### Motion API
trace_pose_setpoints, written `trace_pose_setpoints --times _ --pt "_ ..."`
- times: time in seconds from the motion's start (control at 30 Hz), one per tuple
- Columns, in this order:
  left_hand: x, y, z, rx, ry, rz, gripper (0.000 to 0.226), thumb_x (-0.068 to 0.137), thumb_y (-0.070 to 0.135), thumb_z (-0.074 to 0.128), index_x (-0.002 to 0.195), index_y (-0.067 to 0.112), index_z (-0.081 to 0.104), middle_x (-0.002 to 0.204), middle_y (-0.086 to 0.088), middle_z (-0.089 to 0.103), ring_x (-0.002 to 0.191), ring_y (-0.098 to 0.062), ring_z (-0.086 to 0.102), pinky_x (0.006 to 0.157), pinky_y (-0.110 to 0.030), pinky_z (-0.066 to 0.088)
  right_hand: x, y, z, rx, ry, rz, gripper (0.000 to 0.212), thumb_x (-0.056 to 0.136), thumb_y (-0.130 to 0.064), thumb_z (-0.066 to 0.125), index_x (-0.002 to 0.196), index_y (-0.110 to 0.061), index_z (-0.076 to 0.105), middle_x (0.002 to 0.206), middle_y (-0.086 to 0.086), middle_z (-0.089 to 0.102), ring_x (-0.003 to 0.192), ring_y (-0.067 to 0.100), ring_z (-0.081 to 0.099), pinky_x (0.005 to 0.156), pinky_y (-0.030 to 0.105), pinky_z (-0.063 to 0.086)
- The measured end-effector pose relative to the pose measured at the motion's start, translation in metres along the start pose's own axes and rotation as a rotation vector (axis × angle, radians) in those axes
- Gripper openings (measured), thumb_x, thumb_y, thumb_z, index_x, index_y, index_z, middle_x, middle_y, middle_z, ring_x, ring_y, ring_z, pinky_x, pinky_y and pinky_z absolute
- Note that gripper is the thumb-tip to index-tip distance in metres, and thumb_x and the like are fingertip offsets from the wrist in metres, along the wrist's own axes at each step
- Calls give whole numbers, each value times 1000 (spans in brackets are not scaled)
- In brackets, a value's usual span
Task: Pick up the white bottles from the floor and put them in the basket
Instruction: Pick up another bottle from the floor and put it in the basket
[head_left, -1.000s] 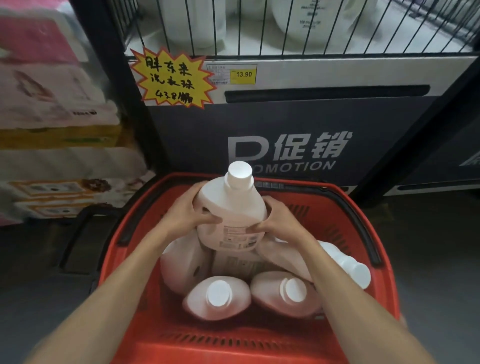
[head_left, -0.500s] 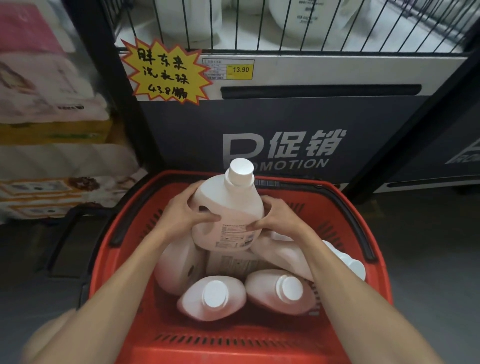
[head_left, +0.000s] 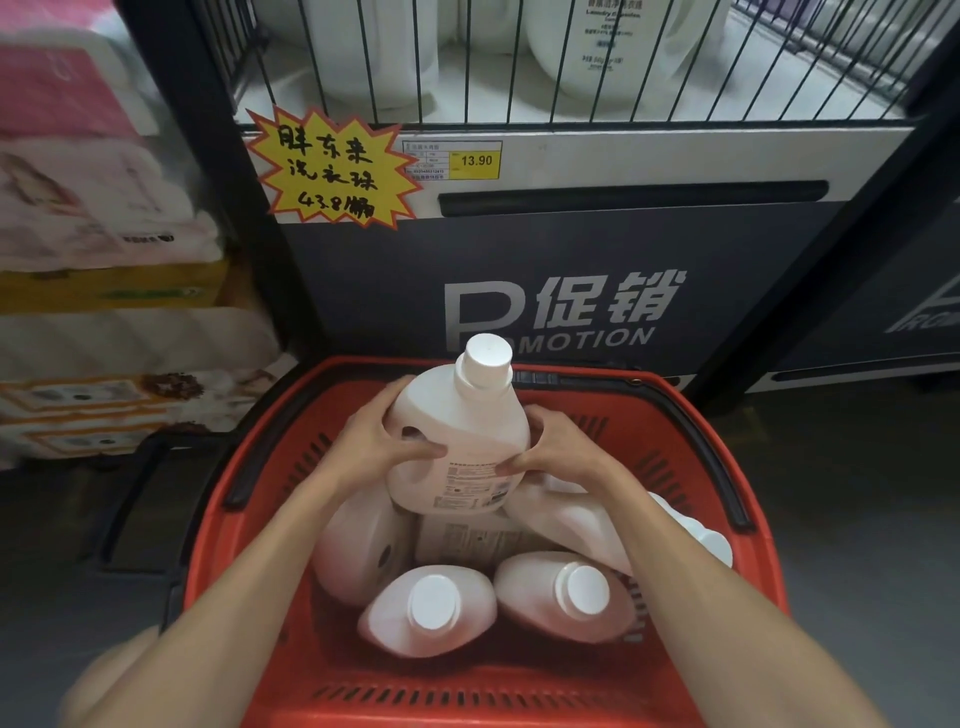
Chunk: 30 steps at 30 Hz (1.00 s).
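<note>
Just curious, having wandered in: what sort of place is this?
Most likely a supermarket aisle: there is a red shopping basket, a yellow price tag reading 13.90, and a display stand marked PROMOTION with a handwritten starburst sign.

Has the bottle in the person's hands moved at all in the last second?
No, not noticeably. The held bottle keeps its cap over the far rim of the red basket, just below the promotion lettering, as before.
</note>
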<state>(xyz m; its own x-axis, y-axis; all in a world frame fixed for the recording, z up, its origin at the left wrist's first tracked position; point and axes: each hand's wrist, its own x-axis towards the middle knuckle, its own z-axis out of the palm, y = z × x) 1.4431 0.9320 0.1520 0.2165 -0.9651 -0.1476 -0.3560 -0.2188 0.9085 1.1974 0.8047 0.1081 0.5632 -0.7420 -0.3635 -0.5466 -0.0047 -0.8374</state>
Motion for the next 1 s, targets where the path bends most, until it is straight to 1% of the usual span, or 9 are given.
trace_pose_setpoints --times 0.13,0.27,0.37,0.43,0.53,0.6,0.67,0.8,1.0 --pt "5 1 -3 49 -14 -8 83 63 25 95 133 41 52 126 20 61 117 -4 58 100 -36 51 2 -2 -2 -36 -13 11 76 60 -15 98 129 -18 63 123 -6 70 117 14 66 99 38 58" --pt "10 7 -10 162 -46 -13 86 57 38 95 131 39 51 125 18 60 116 -8 57 98 -43 53 4 -3 -1 -53 -4 20 75 61 -11 97 126 -17 62 122 -5 70 116 14 66 98 38 59" --pt "14 13 -14 270 -74 -17 83 61 34 95 130 40 49 123 18 59 114 -9 57 98 -43 53 1 -6 -2 -77 -16 24 69 64 -10 95 124 -16 63 122 -4 70 115 15 66 97 36 59" --pt "17 20 -17 398 -87 -31 82 62 39 93 132 39 50 124 15 56 114 -12 55 97 -42 52 -5 -12 -8 -121 -22 57 60 67 -11 94 121 -16 67 120 -4 72 114 15 68 97 37 59" --pt "13 48 -26 668 -95 -60 75 68 50 87 133 37 51 125 10 53 109 -15 54 89 -37 50 -21 -34 -25 -244 -9 119 53 72 -27 92 119 -17 71 120 -3 73 114 17 68 100 43 57" --pt "9 81 -33 797 -104 -71 68 74 52 82 133 35 52 126 6 54 111 -17 55 87 -37 51 -38 -64 -46 -372 -1 148 50 74 -41 88 116 -22 69 115 -3 73 107 20 69 90 42 58" --pt "7 120 -43 885 -137 -73 66 76 48 82 134 34 51 128 3 54 115 -20 55 89 -40 52 -60 -105 -70 -516 -20 155 40 80 -45 83 112 -26 68 107 -5 73 96 19 69 83 40 59" --pt "11 216 -57 955 -232 -15 65 78 40 84 133 35 51 129 2 54 118 -23 54 90 -44 52 -103 -185 -117 -780 -41 203 51 87 -41 78 131 -21 60 124 4 68 110 28 66 92 45 56" --pt "8 368 -46 1005 -450 129 61 81 45 80 134 34 50 129 4 54 118 -21 52 92 -41 50 -182 -280 -181 -814 10 218 43 87 -35 77 125 -23 61 121 4 68 111 31 64 83 41 50"
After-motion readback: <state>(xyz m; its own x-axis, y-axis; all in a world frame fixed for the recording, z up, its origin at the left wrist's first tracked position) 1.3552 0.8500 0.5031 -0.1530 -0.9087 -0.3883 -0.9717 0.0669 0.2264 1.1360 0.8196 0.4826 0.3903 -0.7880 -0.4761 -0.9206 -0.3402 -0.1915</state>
